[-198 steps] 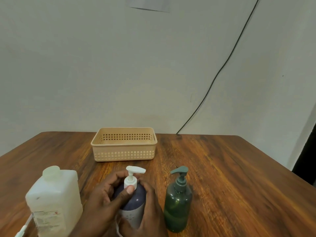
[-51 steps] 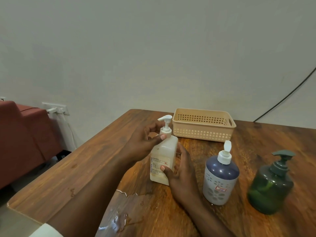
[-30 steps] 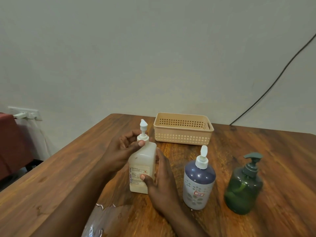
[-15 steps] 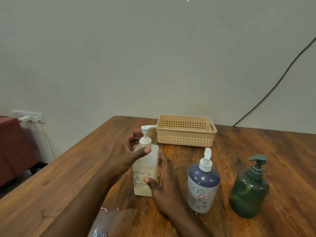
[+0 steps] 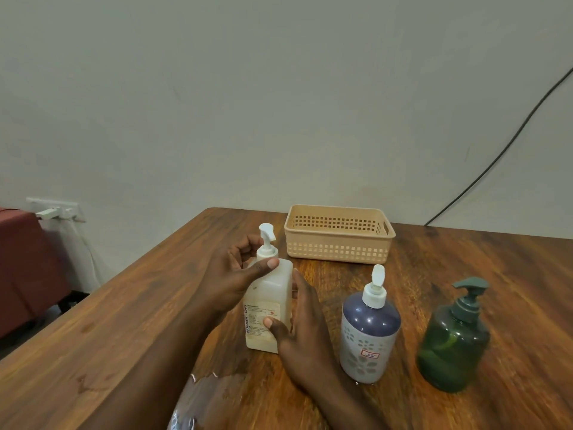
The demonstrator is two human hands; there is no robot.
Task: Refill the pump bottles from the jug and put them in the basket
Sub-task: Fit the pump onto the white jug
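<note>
A square translucent white pump bottle (image 5: 269,301) with a printed label stands on the wooden table (image 5: 449,252). My left hand (image 5: 234,276) grips its pump collar, thumb across the shoulder. My right hand (image 5: 299,333) holds the lower body from the right. To the right stand a purple pump bottle (image 5: 367,332) with a white pump and a dark green pump bottle (image 5: 454,339). The beige perforated basket (image 5: 338,235) sits behind them with nothing visible inside. No jug is in view.
A wet patch of spilled liquid (image 5: 198,395) lies on the table near my forearms. The table's left edge runs diagonally past a red seat (image 5: 24,262) and a wall socket (image 5: 54,209). A black cable (image 5: 502,150) hangs down the wall at the right.
The white bottle's pump head has turned from pointing right toward the basket to pointing more toward me. Both hands keep their hold; the bottle stays in place.
</note>
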